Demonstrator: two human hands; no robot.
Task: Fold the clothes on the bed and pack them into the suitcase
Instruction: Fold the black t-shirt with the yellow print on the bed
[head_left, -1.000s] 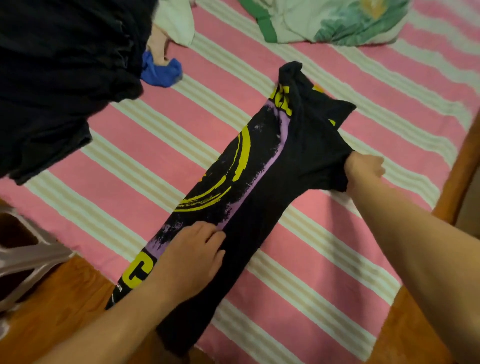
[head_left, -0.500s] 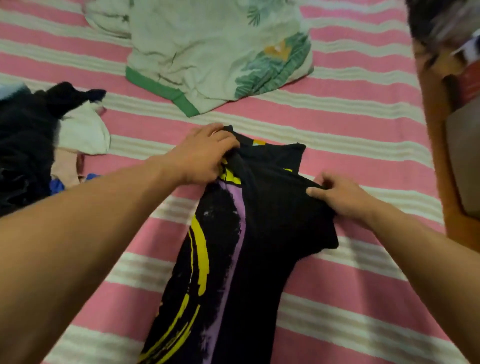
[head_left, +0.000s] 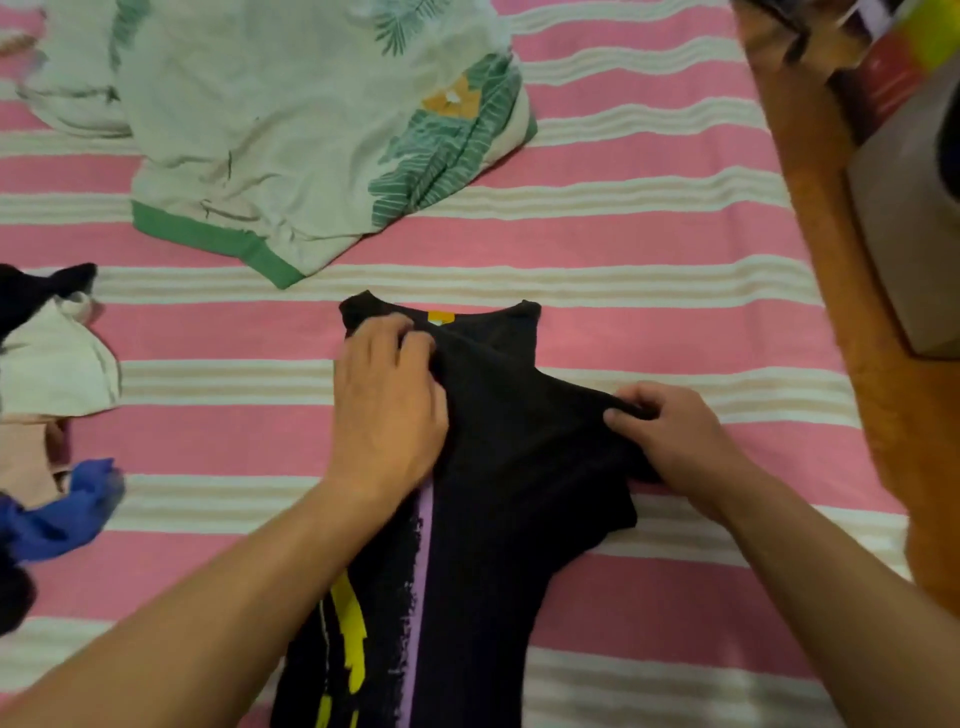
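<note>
Shifting up to the collar, the left hand (head_left: 387, 410) now pinches the black T-shirt (head_left: 498, 467) on the bed (head_left: 649, 249), while the right hand (head_left: 670, 439) grips its sleeve; the lengthwise fold looks nearly done.

A black T-shirt (head_left: 498, 467) with yellow and purple print lies lengthwise-folded on the pink-striped bed (head_left: 649, 234), collar far.

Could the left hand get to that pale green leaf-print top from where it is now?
Probably yes. The leaf-print top lies open on the striped bed just beyond the left hand, with only bare sheet between. But that hand is pinching the black T-shirt near its collar, so it would have to let go first.
</note>
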